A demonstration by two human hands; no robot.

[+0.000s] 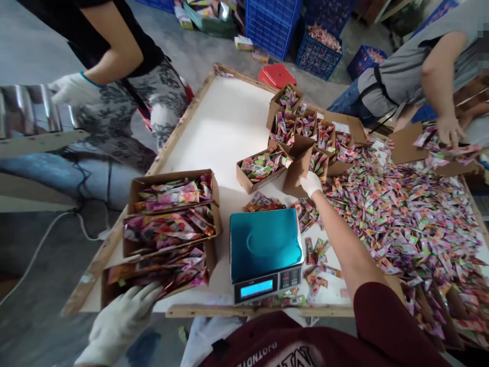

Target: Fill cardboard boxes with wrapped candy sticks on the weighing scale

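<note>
Both my hands wear white gloves. My left hand (124, 316) lies with fingers spread on the near edge of a cardboard box (110, 290) full of colourful sachets, at the table's near left corner. My right hand (310, 183) reaches far forward and is closed on the side of an open cardboard box (296, 176) beside a filled sachet box (262, 168). A digital scale (265, 252) with a teal pan and a lit display stands between my arms. Loose sachets (401, 214) cover the table to the right.
Two more filled boxes (171, 209) sit behind the near left one. A cluster of small sachet boxes (305, 125) stands at the back. One gloved person stands at the far left, another reaches over the pile at the far right. Blue crates (273, 23) stand on the floor.
</note>
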